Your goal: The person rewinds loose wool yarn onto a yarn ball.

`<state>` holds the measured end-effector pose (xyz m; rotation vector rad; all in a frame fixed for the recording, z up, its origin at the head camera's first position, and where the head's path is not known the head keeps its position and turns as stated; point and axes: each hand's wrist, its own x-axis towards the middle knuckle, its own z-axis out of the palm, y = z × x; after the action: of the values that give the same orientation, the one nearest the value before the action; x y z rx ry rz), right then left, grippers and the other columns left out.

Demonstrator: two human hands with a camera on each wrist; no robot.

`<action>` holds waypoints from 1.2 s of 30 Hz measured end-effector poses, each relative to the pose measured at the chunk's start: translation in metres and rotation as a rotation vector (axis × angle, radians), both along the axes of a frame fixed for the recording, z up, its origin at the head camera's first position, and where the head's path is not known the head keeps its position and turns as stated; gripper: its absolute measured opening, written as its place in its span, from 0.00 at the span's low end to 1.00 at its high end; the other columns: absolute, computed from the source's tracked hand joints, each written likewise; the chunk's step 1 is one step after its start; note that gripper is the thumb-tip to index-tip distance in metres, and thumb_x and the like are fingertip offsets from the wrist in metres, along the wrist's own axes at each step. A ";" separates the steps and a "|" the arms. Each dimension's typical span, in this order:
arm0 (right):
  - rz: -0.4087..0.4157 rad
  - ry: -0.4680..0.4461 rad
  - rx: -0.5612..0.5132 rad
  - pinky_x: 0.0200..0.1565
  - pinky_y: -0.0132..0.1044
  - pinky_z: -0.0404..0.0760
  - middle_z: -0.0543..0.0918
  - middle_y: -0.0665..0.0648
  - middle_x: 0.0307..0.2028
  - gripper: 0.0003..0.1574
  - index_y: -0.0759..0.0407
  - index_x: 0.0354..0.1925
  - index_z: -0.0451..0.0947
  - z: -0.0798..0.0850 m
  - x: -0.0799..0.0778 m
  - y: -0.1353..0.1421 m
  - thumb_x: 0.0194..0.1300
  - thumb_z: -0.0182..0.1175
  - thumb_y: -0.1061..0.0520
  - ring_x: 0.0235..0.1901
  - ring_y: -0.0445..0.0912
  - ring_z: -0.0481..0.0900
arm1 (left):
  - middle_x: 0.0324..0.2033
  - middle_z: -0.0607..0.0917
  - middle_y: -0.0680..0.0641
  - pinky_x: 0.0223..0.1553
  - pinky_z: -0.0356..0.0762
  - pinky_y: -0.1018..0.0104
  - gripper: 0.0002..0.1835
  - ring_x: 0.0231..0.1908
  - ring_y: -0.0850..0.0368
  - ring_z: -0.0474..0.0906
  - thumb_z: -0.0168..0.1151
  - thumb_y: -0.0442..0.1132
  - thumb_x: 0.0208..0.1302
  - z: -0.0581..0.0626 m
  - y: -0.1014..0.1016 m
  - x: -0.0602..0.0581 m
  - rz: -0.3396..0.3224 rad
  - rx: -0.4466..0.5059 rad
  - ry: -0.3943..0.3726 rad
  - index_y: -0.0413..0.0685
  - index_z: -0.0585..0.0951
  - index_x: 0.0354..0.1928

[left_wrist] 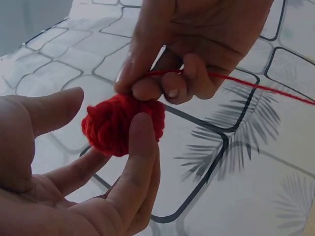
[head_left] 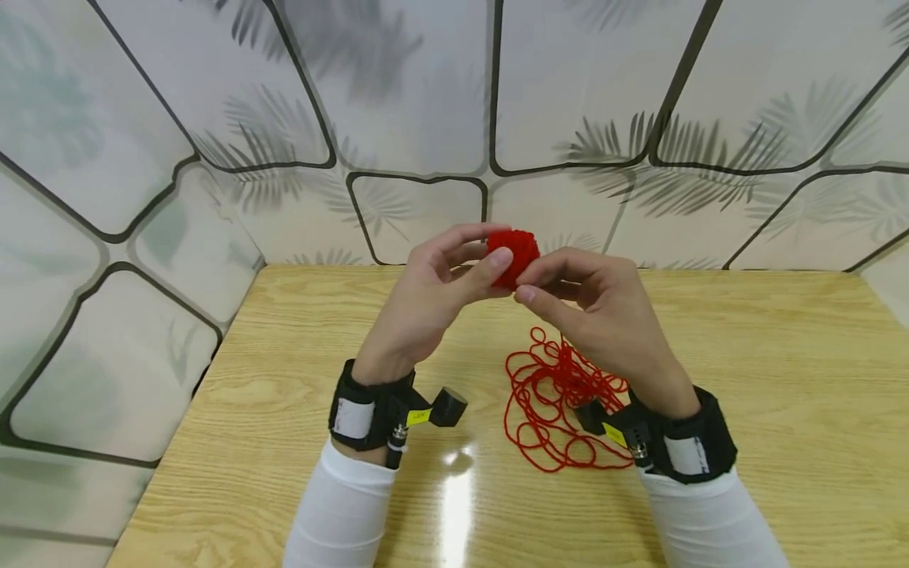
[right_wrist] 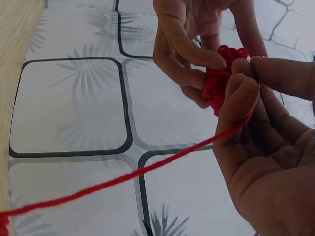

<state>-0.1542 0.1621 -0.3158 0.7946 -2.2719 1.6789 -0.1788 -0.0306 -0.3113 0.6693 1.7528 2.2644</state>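
Note:
A small ball of red yarn (head_left: 522, 251) is held up above the table by my left hand (head_left: 433, 296), its fingers curled around the side. In the left wrist view the thumb of that hand stands apart from the yarn ball (left_wrist: 110, 125). Close against the ball, my right hand (head_left: 607, 315) pinches the red strand between thumb and fingertips. The strand (right_wrist: 123, 178) runs across the right hand's curled fingers and trails down, as the right wrist view shows.
On the wooden table (head_left: 284, 339) beneath the right hand lies a loose tangle of red yarn (head_left: 566, 371). A patterned wall covering (head_left: 426, 95) with dark lines and leaf prints rises behind the table and on the left. Each wrist wears a black strap with a camera.

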 end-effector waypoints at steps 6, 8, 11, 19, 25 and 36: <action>0.028 0.014 0.053 0.38 0.39 0.78 0.80 0.47 0.33 0.07 0.53 0.38 0.79 -0.001 0.001 -0.002 0.59 0.61 0.58 0.33 0.44 0.77 | 0.48 0.76 0.37 0.47 0.74 0.54 0.20 0.44 0.44 0.79 0.62 0.40 0.58 0.000 0.004 0.001 0.085 -0.013 -0.020 0.41 0.71 0.50; 0.036 0.024 0.059 0.37 0.39 0.78 0.80 0.46 0.33 0.07 0.52 0.38 0.79 -0.001 0.001 -0.003 0.59 0.61 0.58 0.32 0.44 0.77 | 0.48 0.77 0.38 0.47 0.74 0.53 0.20 0.45 0.44 0.78 0.61 0.39 0.59 0.001 0.004 0.002 0.096 0.026 -0.032 0.41 0.70 0.51; 0.019 0.049 0.046 0.37 0.39 0.78 0.80 0.47 0.33 0.07 0.53 0.38 0.78 0.000 0.001 -0.002 0.58 0.61 0.59 0.32 0.44 0.77 | 0.49 0.78 0.38 0.48 0.73 0.52 0.20 0.47 0.44 0.76 0.59 0.39 0.61 0.002 0.004 0.002 0.096 0.081 -0.052 0.42 0.69 0.54; -0.052 0.074 -0.072 0.36 0.36 0.78 0.80 0.57 0.34 0.10 0.60 0.40 0.78 0.004 -0.002 0.005 0.57 0.61 0.64 0.32 0.48 0.77 | 0.53 0.74 0.36 0.53 0.69 0.52 0.22 0.52 0.43 0.73 0.56 0.37 0.63 0.005 -0.001 0.002 -0.049 0.130 -0.095 0.42 0.70 0.59; -0.071 0.020 -0.161 0.29 0.34 0.75 0.79 0.61 0.33 0.10 0.61 0.41 0.79 0.004 -0.002 0.010 0.58 0.60 0.64 0.28 0.50 0.73 | 0.53 0.73 0.36 0.52 0.70 0.51 0.22 0.51 0.41 0.73 0.58 0.36 0.62 0.007 -0.006 0.003 -0.176 0.049 -0.107 0.40 0.71 0.58; -0.053 -0.016 -0.023 0.28 0.36 0.75 0.80 0.57 0.33 0.11 0.59 0.43 0.79 -0.005 -0.012 0.014 0.62 0.58 0.59 0.28 0.49 0.74 | 0.56 0.71 0.36 0.57 0.65 0.52 0.23 0.54 0.43 0.71 0.54 0.30 0.61 0.007 -0.006 0.005 -0.239 0.152 -0.120 0.35 0.68 0.59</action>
<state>-0.1660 0.1763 -0.3203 0.7124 -2.2589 1.6911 -0.1742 -0.0364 -0.3045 0.7125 1.3777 2.2357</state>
